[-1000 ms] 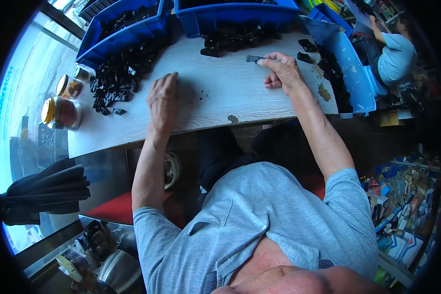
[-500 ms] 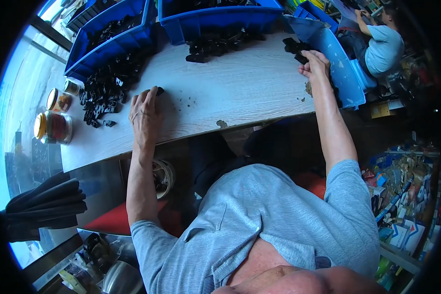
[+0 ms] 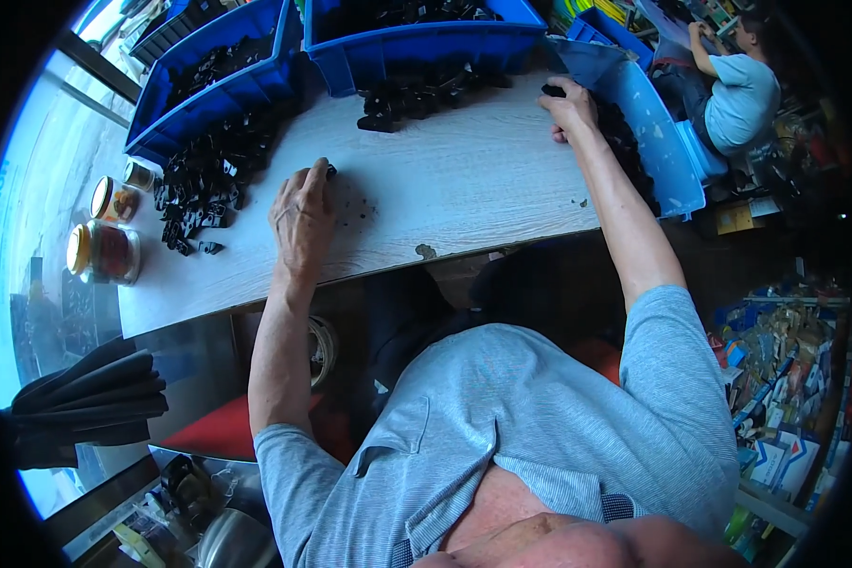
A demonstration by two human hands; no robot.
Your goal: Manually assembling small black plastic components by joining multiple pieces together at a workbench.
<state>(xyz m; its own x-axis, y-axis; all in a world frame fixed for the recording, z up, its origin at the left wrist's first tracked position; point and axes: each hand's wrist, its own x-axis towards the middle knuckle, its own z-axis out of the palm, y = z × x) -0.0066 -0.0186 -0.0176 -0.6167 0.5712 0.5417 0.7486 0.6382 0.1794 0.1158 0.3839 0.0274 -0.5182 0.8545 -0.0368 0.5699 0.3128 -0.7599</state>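
Observation:
My left hand (image 3: 303,220) rests low over the white wood-grain table (image 3: 445,180), fingers bent together around a small black part (image 3: 331,170) that shows at the fingertips. Toward the far right, my right hand (image 3: 574,109) has its fingers closed on another small black part (image 3: 553,91), mostly covered by the fingers. Just right of that hand lies a mass of black parts (image 3: 627,151) inside a light blue open bin (image 3: 667,156). Left of my left hand spreads a loose pile of black parts (image 3: 204,189). A smaller pile of black parts (image 3: 417,99) sits at the table's far side.
Two blue bins with black parts, one at far left (image 3: 208,95) and one at far middle (image 3: 426,47), border the table. Lidded jars (image 3: 104,251) stand at the left edge. A co-worker (image 3: 740,95) sits beyond the right bin. Cluttered shelves (image 3: 776,398) fill the lower right.
My right hand has moved left and slightly away from me, off the blue bin's side, with a black part at its fingers. My left hand has shifted a little to the right.

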